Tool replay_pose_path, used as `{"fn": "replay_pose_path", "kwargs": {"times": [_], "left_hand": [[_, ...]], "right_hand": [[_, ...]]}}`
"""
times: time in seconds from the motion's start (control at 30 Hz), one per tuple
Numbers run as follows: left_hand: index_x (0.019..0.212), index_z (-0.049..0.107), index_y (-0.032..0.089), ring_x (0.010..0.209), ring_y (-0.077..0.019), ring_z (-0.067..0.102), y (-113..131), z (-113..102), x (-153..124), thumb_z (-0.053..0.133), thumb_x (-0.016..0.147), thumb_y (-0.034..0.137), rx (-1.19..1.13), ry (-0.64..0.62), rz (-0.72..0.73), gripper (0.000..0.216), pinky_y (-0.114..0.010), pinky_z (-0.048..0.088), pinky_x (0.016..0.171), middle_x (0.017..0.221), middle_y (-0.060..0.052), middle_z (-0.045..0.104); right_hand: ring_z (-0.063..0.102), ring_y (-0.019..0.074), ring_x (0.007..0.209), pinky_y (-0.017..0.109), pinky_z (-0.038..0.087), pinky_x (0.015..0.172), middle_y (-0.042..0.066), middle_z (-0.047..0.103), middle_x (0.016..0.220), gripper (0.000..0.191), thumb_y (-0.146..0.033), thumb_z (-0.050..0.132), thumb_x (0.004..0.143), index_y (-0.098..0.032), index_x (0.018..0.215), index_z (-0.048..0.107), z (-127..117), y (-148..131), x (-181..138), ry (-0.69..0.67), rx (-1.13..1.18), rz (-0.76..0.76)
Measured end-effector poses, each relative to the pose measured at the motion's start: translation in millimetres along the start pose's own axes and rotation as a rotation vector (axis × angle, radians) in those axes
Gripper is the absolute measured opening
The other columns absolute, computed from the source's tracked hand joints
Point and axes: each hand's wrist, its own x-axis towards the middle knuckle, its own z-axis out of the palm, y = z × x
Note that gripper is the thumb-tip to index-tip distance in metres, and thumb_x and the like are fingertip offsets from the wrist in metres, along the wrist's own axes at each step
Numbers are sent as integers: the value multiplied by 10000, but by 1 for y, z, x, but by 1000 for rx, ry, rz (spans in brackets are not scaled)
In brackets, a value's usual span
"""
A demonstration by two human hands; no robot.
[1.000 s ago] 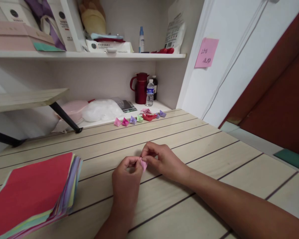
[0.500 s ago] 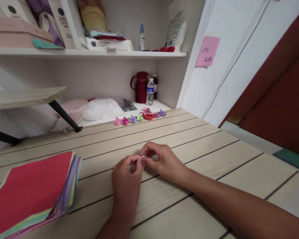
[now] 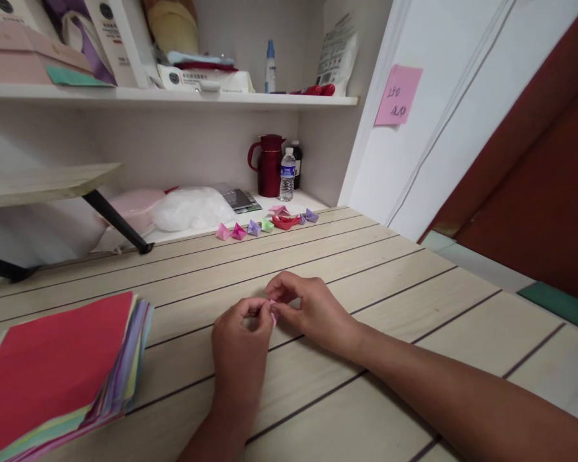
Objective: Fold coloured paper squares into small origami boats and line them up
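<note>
Both my hands meet over the middle of the wooden table (image 3: 376,282). My left hand (image 3: 238,350) and my right hand (image 3: 308,308) pinch a small folded pink paper piece (image 3: 272,312) between their fingertips; only a sliver of it shows. A stack of coloured paper sheets (image 3: 58,369), red on top, lies at my left. A row of small folded paper shapes (image 3: 264,224) in pink, purple, green and red sits at the table's far edge.
Behind the table, a lower shelf holds a dark red jug (image 3: 268,165), a water bottle (image 3: 287,174) and a white plastic bag (image 3: 192,208). An upper shelf (image 3: 173,97) carries boxes and bottles. A pink sticky note (image 3: 397,95) hangs on the white wall at the right.
My fingers have closed tighter round the pink paper piece, so less of it shows. The view has shifted slightly; the hands stay in the same place.
</note>
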Motion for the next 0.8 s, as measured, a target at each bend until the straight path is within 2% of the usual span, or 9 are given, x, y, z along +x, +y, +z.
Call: {"fn": "replay_pose_path", "kwargs": {"times": [0.13,0.33,0.5,0.63,0.8], "left_hand": [[696,678,229,640,-157,653,-2,1,0,611,742,272,25,34,-25,92,-271,470,680,677,15,719],[709,683,227,657,-148,650,4,0,-2,617,739,276,3,44,-83,88,-247,470,661,691,14,716],[731,688,224,689,-147,672,10,-2,-4,616,758,291,-35,36,-133,102,-237,487,680,715,13,722],[760,697,228,736,-161,685,13,-2,-4,622,747,317,-50,37,-135,117,-248,502,716,764,0,740],[738,701,238,756,-186,684,13,-2,-3,623,714,362,-48,41,-99,148,-271,513,730,769,-11,742]], "right_hand": [[647,128,712,219,476,664,-18,710,771,156,-50,612,833,-197,800,654,-1,-1,1,-1,-43,-19],[594,113,680,204,430,627,-36,675,748,208,-6,567,805,-199,784,642,-5,-4,2,-10,-106,-74],[598,124,711,217,439,663,-27,676,774,229,-2,546,799,-208,797,645,-9,-9,3,-24,-147,-102],[608,136,726,228,456,675,-10,667,816,153,-61,584,796,-206,832,618,-10,-11,3,-48,-147,-124],[572,139,707,234,433,676,-24,614,753,103,-132,616,796,-209,787,549,-9,-9,3,-24,-207,-154]]}}
